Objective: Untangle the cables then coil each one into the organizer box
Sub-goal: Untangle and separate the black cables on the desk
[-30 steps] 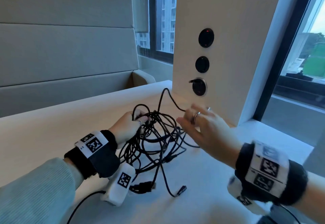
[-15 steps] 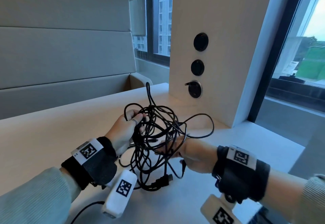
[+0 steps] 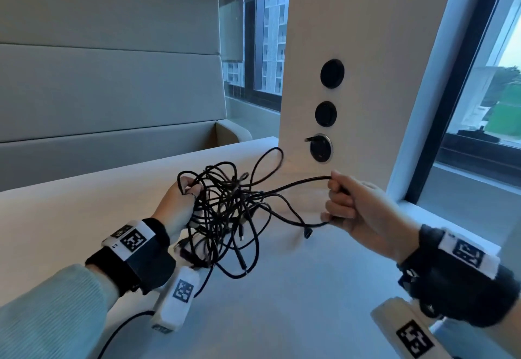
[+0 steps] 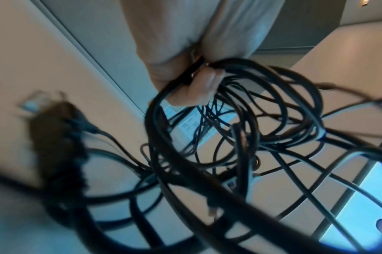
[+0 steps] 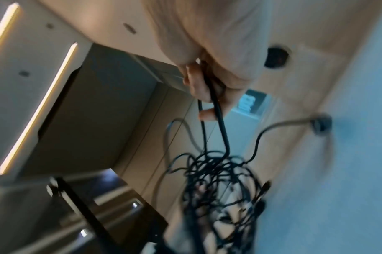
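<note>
A tangle of black cables (image 3: 228, 209) hangs above the white table (image 3: 296, 302). My left hand (image 3: 180, 203) grips the tangle's left side, several loops caught between its curled fingers (image 4: 198, 89). My right hand (image 3: 352, 206) is a fist round one black cable (image 3: 298, 185) drawn out of the tangle to the right; a second strand runs from under the fist to a dangling plug (image 3: 308, 234). In the right wrist view that cable (image 5: 218, 116) runs taut from the fingers down into the tangle (image 5: 220, 180). No organizer box is in view.
A white pillar (image 3: 352, 48) with three round black sockets (image 3: 332, 73) stands just behind the hands; something is plugged into the lowest socket (image 3: 320, 148). A padded bench back (image 3: 107, 85) lies to the left, windows to the right. Another cable (image 3: 118, 333) trails from my left wrist.
My right hand reached into the tangle, closed on one cable and pulled it out to the right. The left hand kept its grip and lifted the tangle off the table.
</note>
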Available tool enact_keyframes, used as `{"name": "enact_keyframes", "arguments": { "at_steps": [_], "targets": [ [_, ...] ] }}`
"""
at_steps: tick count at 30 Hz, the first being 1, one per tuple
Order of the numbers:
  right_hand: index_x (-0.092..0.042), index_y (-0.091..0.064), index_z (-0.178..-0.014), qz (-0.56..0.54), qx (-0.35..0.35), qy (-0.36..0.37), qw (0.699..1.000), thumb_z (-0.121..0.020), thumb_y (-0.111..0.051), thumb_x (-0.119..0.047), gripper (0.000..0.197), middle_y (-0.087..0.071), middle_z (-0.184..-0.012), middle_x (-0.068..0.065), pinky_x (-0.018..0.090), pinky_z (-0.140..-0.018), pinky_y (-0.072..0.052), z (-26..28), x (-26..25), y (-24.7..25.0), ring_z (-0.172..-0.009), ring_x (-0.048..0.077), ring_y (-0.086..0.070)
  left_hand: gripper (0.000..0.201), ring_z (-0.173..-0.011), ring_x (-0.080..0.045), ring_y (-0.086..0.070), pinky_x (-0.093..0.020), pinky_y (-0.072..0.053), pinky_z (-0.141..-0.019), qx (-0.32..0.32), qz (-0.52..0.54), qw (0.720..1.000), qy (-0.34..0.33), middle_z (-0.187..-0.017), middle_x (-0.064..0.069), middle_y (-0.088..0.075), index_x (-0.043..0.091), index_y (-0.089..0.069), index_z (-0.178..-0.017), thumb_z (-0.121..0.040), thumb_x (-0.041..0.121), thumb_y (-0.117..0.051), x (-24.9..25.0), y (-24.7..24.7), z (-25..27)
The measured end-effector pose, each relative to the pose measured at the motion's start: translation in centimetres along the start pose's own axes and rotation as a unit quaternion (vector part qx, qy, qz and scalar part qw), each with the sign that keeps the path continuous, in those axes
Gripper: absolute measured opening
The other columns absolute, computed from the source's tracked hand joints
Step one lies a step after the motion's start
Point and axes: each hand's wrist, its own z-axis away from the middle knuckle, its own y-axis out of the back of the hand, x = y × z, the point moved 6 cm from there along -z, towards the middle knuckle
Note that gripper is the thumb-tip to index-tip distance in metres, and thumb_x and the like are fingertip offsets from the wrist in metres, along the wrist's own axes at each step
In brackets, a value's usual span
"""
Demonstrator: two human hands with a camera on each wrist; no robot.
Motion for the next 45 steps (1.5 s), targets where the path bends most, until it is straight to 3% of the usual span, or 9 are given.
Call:
{"name": "enact_keyframes", "arguments": {
  "at_steps": [3,8,14,19,22,27,37,41,45],
  "targets": [
    [-0.010,-0.050,-0.073,0.189,0.011,0.074,0.979,-0.096,-0.048,-0.027,0.029,-0.022,-0.050,-0.007,0.020,-0.041,-0.020,-0.5,-1.3,1.0,-0.042,0.010,-0.019,0.016,-0.056,-0.019,-0.042,-0.025,-0.037,-0.046,0.000,-0.038,0.999,-0.008,-0.078,-0.008,-0.047,0.012,-0.045,-0.091,-0.101,0.019,-0.035,-0.1,0.6,0.0],
    [-0.020,-0.058,-0.062,0.490,0.061,0.203,0.845,-0.092,-0.052,-0.035,0.033,-0.032,-0.040,-0.010,0.027,-0.047,-0.026,-0.5,-4.7,2.4,-0.043,0.016,-0.027,0.021,-0.051,-0.018,-0.032,-0.016,-0.028,-0.035,0.002,-0.114,0.993,-0.037,-0.065,-0.002,-0.045,0.013,-0.046,-0.084,-0.101,0.016,-0.035,0.0,1.5,-0.4],
    [-0.013,-0.045,-0.075,0.355,0.039,0.174,0.918,-0.098,-0.042,-0.030,0.028,-0.040,-0.046,-0.002,0.015,-0.034,-0.022,-0.4,-5.4,1.9,-0.038,0.011,-0.027,0.006,-0.072,-0.016,-0.055,-0.024,-0.048,-0.058,-0.122,-0.160,0.980,-0.014,-0.088,-0.007,-0.061,0.014,-0.057,-0.091,-0.088,0.016,-0.062,-0.8,1.3,-0.5],
    [-0.014,-0.036,-0.080,0.300,-0.012,0.143,0.943,-0.100,-0.036,-0.032,0.027,-0.063,-0.062,0.011,0.014,-0.035,-0.022,-0.4,-5.0,-0.4,-0.031,0.015,-0.029,0.073,-0.103,-0.012,-0.056,-0.026,-0.047,-0.077,-0.278,-0.047,0.959,0.023,-0.118,0.006,-0.057,0.027,-0.050,-0.122,-0.054,0.006,-0.067,2.8,2.0,0.3],
    [-0.014,-0.037,-0.082,0.296,-0.009,0.136,0.946,-0.100,-0.037,-0.034,0.027,-0.066,-0.064,0.008,0.018,-0.037,-0.023,-0.5,-4.6,-0.8,-0.034,0.015,-0.034,0.076,-0.115,0.004,-0.047,-0.020,-0.037,-0.091,-0.251,-0.061,0.962,-0.090,-0.121,0.017,-0.054,0.034,-0.054,-0.115,-0.042,0.040,-0.075,7.3,0.8,1.8],
    [-0.014,-0.046,-0.085,0.288,-0.003,0.145,0.946,-0.098,-0.041,-0.033,0.024,-0.061,-0.059,0.004,0.019,-0.041,-0.024,-1.0,-4.4,-1.3,-0.040,0.013,-0.037,0.052,-0.103,-0.002,-0.060,-0.021,-0.046,-0.092,-0.327,-0.233,0.901,-0.163,-0.115,0.013,-0.059,0.033,-0.039,-0.127,-0.082,0.036,-0.067,8.2,-7.7,4.9],
    [-0.017,-0.054,-0.071,0.330,0.082,0.297,0.892,-0.095,-0.049,-0.029,0.027,-0.029,-0.042,-0.010,0.016,-0.037,-0.022,0.1,-9.2,1.8,-0.036,0.008,-0.022,0.022,-0.087,-0.006,-0.055,-0.004,-0.037,-0.066,-0.371,-0.448,0.803,-0.129,-0.095,0.010,-0.060,0.020,-0.057,-0.103,-0.082,0.015,-0.065,4.3,-7.4,3.5],
    [-0.019,-0.064,-0.075,0.464,0.173,0.388,0.777,-0.090,-0.057,-0.034,0.022,-0.041,-0.041,-0.009,0.014,-0.041,-0.025,1.4,-11.2,3.7,-0.038,0.009,-0.031,0.038,-0.118,-0.016,-0.047,-0.025,-0.038,-0.094,-0.330,-0.542,0.759,-0.145,-0.128,0.007,-0.050,0.027,-0.046,-0.125,-0.089,0.021,-0.052,3.3,-6.1,2.7],
    [-0.011,-0.068,-0.085,0.529,0.187,0.272,0.781,-0.089,-0.059,-0.032,0.023,-0.049,-0.054,-0.008,0.014,-0.044,-0.031,-0.9,-8.9,6.6,-0.043,0.005,-0.038,0.025,-0.106,-0.022,-0.053,-0.038,-0.042,-0.094,-0.302,-0.503,0.791,-0.175,-0.114,0.001,-0.060,0.028,-0.053,-0.106,-0.094,0.012,-0.039,3.2,-5.7,2.4]
  ]
}}
